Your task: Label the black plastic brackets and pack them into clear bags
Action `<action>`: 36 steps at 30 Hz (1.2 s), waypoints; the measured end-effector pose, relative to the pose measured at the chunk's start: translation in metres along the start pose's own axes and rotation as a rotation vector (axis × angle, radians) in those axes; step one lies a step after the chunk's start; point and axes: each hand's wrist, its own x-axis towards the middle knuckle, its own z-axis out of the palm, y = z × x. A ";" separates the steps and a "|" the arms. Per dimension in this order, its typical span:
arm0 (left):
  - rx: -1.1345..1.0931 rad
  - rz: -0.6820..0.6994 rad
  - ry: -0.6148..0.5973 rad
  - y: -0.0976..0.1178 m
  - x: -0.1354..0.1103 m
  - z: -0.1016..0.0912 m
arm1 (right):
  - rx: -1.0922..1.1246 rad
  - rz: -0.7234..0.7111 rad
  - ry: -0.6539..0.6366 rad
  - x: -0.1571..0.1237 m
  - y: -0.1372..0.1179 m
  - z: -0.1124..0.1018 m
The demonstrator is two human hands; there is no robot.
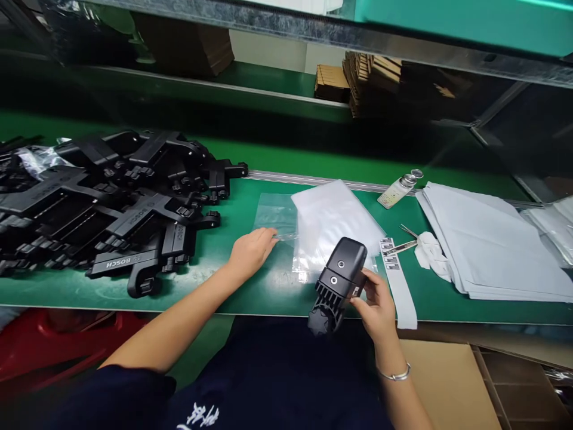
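Observation:
My right hand (378, 304) grips a black plastic part (338, 283) with a ribbed body and a knob at its lower end, held just above the front edge of the green table (250, 292). My left hand (251, 251) rests on the table with its fingers pinching the edge of a clear plastic bag (280, 218). A stack of clear bags (333, 221) lies just beyond the black part.
A big pile of black Bosch-marked plastic parts (107, 203) fills the left of the table. A strip of labels (396, 275), tweezers (403, 243), a white cloth (432, 251), a small bottle (396, 190) and stacked white sheets (487, 245) lie right. Cardboard box (447, 382) below.

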 end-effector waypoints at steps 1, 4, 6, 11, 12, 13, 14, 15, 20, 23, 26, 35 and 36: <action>-0.007 -0.011 -0.026 0.002 0.001 0.000 | -0.018 0.005 -0.048 0.000 -0.004 0.000; -0.027 -0.055 -0.176 0.009 0.008 0.000 | -0.009 -0.020 -0.162 0.000 -0.011 0.008; -0.044 -0.095 -0.289 0.014 0.014 0.002 | 0.055 -0.039 -0.164 0.000 -0.011 0.017; -0.078 -0.112 -0.406 0.023 0.013 0.013 | 0.137 0.027 -0.055 0.000 0.000 0.031; -0.084 -0.105 -0.424 0.025 0.011 0.015 | 0.138 0.036 -0.044 0.000 0.002 0.030; -0.090 -0.098 -0.441 0.025 0.009 0.017 | 0.139 0.040 -0.036 -0.001 0.004 0.029; -0.096 -0.090 -0.456 0.026 0.008 0.017 | 0.138 0.041 -0.032 -0.001 0.005 0.027; -0.103 -0.084 -0.468 0.025 0.007 0.017 | 0.137 0.041 -0.029 -0.002 0.005 0.025; -0.130 -0.092 -0.481 0.021 0.021 0.006 | 0.073 0.057 -0.128 0.000 -0.009 0.017; -0.178 -0.132 -0.452 0.020 0.030 -0.004 | -0.043 0.199 -0.282 0.010 -0.025 0.016; -0.391 -0.172 -0.399 0.021 0.027 -0.016 | -0.085 0.404 -0.359 0.024 -0.032 0.020; -0.916 -0.350 -0.457 0.029 0.003 -0.045 | 0.114 0.649 -0.252 0.045 -0.027 0.032; -0.919 -0.353 -0.437 0.029 0.005 -0.047 | 0.124 0.651 -0.259 0.045 -0.028 0.033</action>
